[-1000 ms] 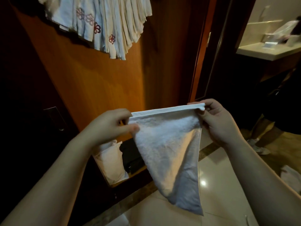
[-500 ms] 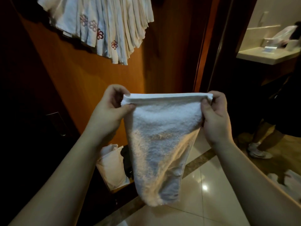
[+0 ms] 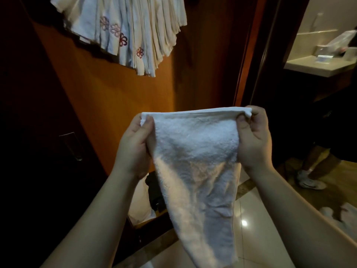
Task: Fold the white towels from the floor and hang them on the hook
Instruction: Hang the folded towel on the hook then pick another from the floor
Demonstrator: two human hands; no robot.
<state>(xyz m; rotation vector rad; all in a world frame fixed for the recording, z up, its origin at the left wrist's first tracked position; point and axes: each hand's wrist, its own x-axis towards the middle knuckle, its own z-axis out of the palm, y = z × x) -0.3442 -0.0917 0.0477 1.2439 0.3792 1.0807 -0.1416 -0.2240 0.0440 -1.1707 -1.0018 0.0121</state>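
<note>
looks like mid-fold: left hand (image 3: 133, 146) and right hand (image 3: 253, 140) each pinch a top corner of the towel (image 3: 195, 161) at frame centre, next i'd guess halve it, then up to the hung towels (image 3: 125, 31) upper left.

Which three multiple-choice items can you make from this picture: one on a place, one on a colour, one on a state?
1. Where do the hanging towels sit relative to the held towel?
A. above it, to the left
B. below it
C. on the counter

2. What colour is the held towel?
A. red
B. white
C. green

3. How is the held towel kept up?
A. the left hand alone grips it
B. it lies on the floor
C. the left hand and the right hand pinch its top corners

Answers: 1 A, they hang on the wooden wall higher up; 2 B, its terry is white; 3 C, thumbs press each upper corner and the rest hangs down.
</note>
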